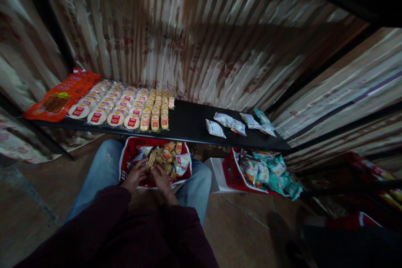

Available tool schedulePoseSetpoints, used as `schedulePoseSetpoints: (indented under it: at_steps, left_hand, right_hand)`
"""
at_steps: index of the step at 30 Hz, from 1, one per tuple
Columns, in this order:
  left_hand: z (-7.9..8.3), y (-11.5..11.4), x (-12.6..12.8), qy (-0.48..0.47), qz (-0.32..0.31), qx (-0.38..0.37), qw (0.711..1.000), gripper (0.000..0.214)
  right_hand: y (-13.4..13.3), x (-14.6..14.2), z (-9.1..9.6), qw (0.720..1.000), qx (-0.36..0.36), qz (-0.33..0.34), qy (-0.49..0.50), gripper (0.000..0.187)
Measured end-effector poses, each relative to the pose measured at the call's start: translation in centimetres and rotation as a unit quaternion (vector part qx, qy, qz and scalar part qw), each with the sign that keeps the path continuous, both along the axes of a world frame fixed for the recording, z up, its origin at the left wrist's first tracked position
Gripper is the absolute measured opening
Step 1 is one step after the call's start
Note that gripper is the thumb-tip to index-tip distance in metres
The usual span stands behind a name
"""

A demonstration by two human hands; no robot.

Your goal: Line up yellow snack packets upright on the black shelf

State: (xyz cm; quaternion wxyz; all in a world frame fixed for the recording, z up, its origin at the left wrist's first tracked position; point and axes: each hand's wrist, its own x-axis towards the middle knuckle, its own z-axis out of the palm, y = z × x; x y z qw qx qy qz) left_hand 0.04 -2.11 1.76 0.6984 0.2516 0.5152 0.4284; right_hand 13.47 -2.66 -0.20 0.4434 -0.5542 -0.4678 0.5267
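Observation:
Between my knees stands a red basket (123, 163) with small wrapped yellow cakes (168, 155) and a white snack packet (182, 164) in it. My left hand (135, 176) reaches over the basket's near side, its fingers closed at a small wrapped cake (151, 160). From the other side my right hand (161, 179) meets it, fingers bent around the same wrapped cake. Their fingertips partly hide this cake. On the black shelf above, rows of round white wrapped cakes (117, 118) lie beside rows of small yellow wrapped cakes (155, 122).
An orange snack bag (59, 97) lies at the left end of the black shelf (188, 123). Several white packets (215, 128) are spread toward its right end. A second red basket (231, 171), full of green and clear packets, stands on the right against a white box (216, 176).

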Motion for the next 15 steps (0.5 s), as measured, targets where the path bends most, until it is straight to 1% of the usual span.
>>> schedulePoseSetpoints:
  at_steps: [2,4,8,11,13,15]
  left_hand:
    - [0.0,-0.1,0.0,0.010,-0.002,0.021,1.000,0.058]
    - [-0.2,-0.1,0.1,0.034,-0.001,0.048,0.998,0.058]
    - [-1.2,0.1,0.9,0.115,-0.010,0.102,0.988,0.054]
    - [-1.9,0.3,1.5,0.174,0.004,0.135,0.975,0.050]
    - [-2.2,0.3,1.7,0.205,0.020,0.146,0.968,0.048]
    - [-2.2,0.3,1.8,0.232,0.022,0.150,0.961,0.048]
  right_hand:
    - [0.1,0.2,0.2,1.000,-0.002,-0.008,-0.011,0.043]
    - [0.1,0.3,0.2,1.000,-0.002,0.001,-0.014,0.043]
    - [0.2,0.3,0.1,0.998,0.024,0.021,-0.045,0.036]
    - [0.2,0.3,-0.3,0.998,0.023,0.000,-0.055,0.032]
    - [0.2,0.3,-0.6,0.998,-0.002,-0.028,-0.050,0.035]
    - [0.2,0.4,-0.9,0.997,-0.023,-0.056,-0.051,0.041]
